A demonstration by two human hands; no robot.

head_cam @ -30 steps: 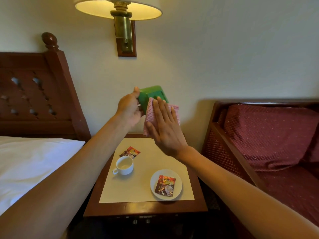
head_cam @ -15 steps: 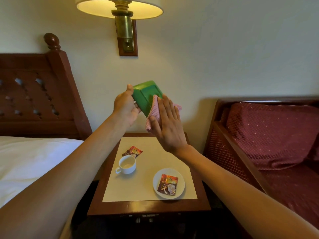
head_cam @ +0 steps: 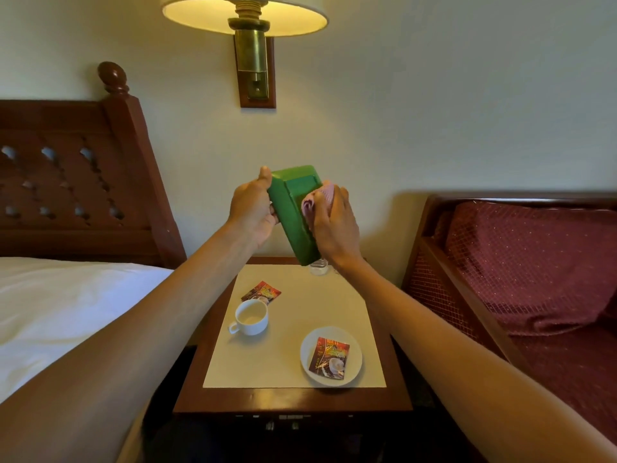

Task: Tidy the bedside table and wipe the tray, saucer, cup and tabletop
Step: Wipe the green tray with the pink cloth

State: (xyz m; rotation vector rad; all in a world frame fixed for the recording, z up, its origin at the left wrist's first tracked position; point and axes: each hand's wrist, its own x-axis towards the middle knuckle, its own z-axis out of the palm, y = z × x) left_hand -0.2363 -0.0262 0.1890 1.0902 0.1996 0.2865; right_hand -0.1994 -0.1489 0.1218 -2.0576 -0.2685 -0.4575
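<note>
Flanking everything: white bed [head_cam: 50,312] w/ dark carved headboard [head_cam: 66,182] at left, maroon upholstered seat [head_cam: 534,262] at right. Overhead, lit wall lamp [head_cam: 245,15] on brass fitting. Below, wood-framed tabletop [head_cam: 290,401] w/ cream inset.

Held in the air above tabletop's back edge: green tray [head_cam: 290,208], rectangular, rounded corners, glossy, tilted near upright, raised rectangular panel on the face toward camera. On tray's left edge: left hand [head_cam: 252,212], thumb over top corner, fingers curled behind, gripping it. Against tray's right side: right hand [head_cam: 334,228], fingers closed round a bunched pink cloth [head_cam: 317,202], pressing it to the green face.

At tabletop's front right: white saucer [head_cam: 355,359], carrying one dark red sachet [head_cam: 330,360]. Left of centre: white cup [head_cam: 251,317], handle toward front left, well apart from saucer. Just behind cup, flat on the inset: second sachet [head_cam: 262,292]. Print on both: cup pic visible, lettering too small to read. Under tray's lower corner: small clear item [head_cam: 319,267], can't tell what.
</note>
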